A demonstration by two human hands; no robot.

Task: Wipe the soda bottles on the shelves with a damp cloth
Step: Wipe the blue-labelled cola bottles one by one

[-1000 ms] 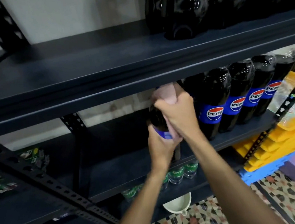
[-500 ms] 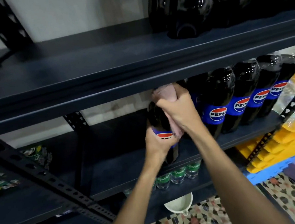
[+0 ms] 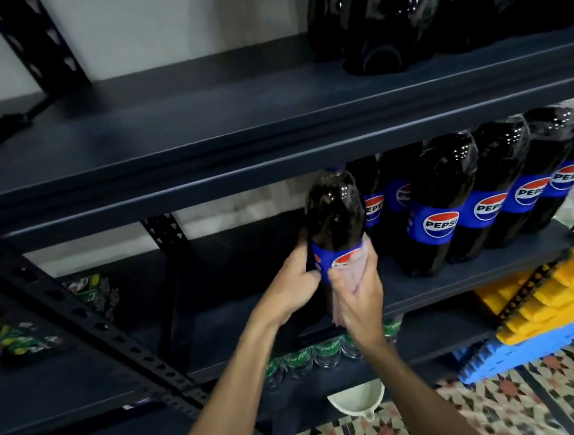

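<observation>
A dark Pepsi bottle [image 3: 335,213] with a blue label stands at the front of the middle shelf [image 3: 455,283]. My left hand [image 3: 292,285] grips its left side at label height. My right hand [image 3: 360,297] holds a pale pink cloth [image 3: 350,272] pressed against the label on the right side. A row of several more Pepsi bottles [image 3: 443,212] stands to the right on the same shelf. The bottom of the held bottle is hidden behind my hands.
The upper shelf [image 3: 203,127] carries more dark bottles [image 3: 400,19] at the right. Green-labelled Sprite bottles [image 3: 310,356] stand on the lower shelf. A white funnel-like cup [image 3: 356,399] sits on the patterned floor. Yellow and blue foam mats [image 3: 543,310] are stacked at the right.
My right hand with the cloth has slid down from the bottle's top to its label. The bottle's dark upper part and cap now show.
</observation>
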